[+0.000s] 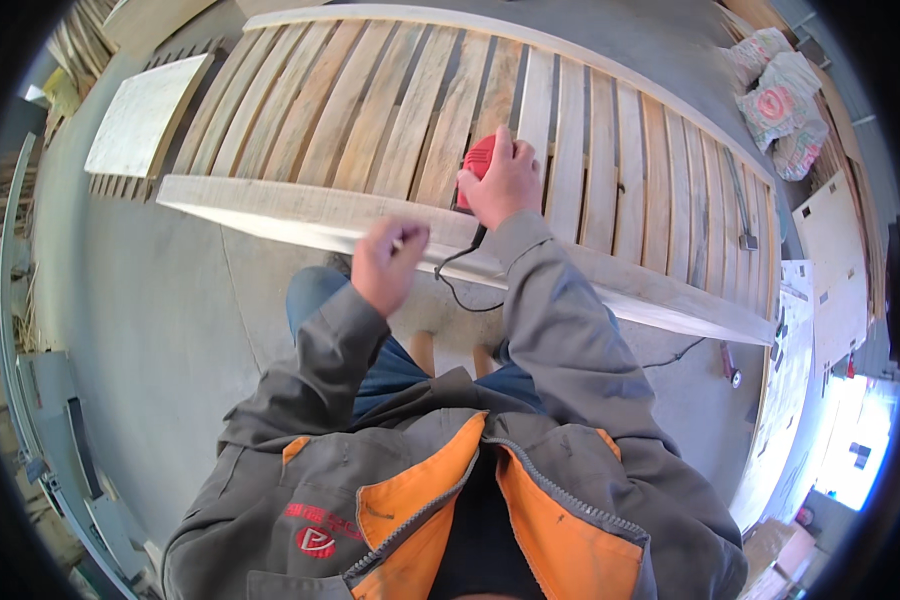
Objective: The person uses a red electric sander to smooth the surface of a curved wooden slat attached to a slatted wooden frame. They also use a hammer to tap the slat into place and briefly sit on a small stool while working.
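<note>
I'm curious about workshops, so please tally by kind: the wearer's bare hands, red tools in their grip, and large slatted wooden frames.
Hands (left hand, right hand): 2
Red handheld tool: 1
Large slatted wooden frame: 1
Total: 4

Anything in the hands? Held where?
Right hand: red power tool, gripped by its upper body. Left hand: curled, blurred; can't tell.

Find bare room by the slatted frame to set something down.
Widest: grey floor between slatted frame and leftmost metal equipment. Slats right of the right hand look bare but gapped. Crowded: near rail's centre: red power tool, cord, left hand.
</note>
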{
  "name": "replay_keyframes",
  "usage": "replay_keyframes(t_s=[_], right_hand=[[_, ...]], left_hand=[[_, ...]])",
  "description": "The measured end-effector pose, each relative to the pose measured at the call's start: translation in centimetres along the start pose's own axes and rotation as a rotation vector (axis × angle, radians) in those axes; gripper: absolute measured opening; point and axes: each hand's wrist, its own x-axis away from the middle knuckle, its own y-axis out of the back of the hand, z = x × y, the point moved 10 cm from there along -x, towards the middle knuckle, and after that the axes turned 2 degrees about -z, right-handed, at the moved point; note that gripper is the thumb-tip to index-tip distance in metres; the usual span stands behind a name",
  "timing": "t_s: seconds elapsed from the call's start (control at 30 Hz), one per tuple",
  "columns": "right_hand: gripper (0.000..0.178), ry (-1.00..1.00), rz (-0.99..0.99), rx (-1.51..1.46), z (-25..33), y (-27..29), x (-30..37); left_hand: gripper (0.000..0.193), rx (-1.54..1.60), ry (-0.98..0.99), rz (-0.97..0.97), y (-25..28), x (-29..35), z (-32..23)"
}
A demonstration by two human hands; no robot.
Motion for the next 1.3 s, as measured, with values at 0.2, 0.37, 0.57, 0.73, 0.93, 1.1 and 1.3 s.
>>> replay_keyframes(t_s=[0.2,0.37,0.57,0.73,0.93,1.1,1.3], right_hand=[[0.074,0.014,0.03,0.026,0.8,-0.7,-1.6],[0.072,0.03,-0.002,0.027,-0.1,-1.1,-3.3],[0.071,0.127,-0.077,-0.067,-0.7,-1.7,-4.7],[0.074,0.217,-0.067,-0.149,-0.9,-0.9,-5.4],[0.073,0.103,-0.033,-0.214,-2.2,-1.5,-7.9],[0.073,0.121,-0.059,-0.144,-1.9,-1.6,-9.6],[0.072,0.141,-0.09,-0.148,-0.2,-2.1,-8.7]], left_hand=[[0.031,-0.463,0.26,0.969,-11.4,16.0,13.6],[0.042,-0.41,0.433,1.515,-17.4,25.1,22.8],[0.053,-0.334,0.389,1.999,-21.0,31.0,25.1],[0.07,-0.273,0.661,1.976,-18.7,28.6,23.1],[0.076,-0.441,0.937,1.959,-14.4,28.7,24.7],[0.075,-0.528,1.041,1.824,-10.2,25.9,28.6],[0.072,-0.524,0.838,1.814,-8.6,24.7,30.9]])
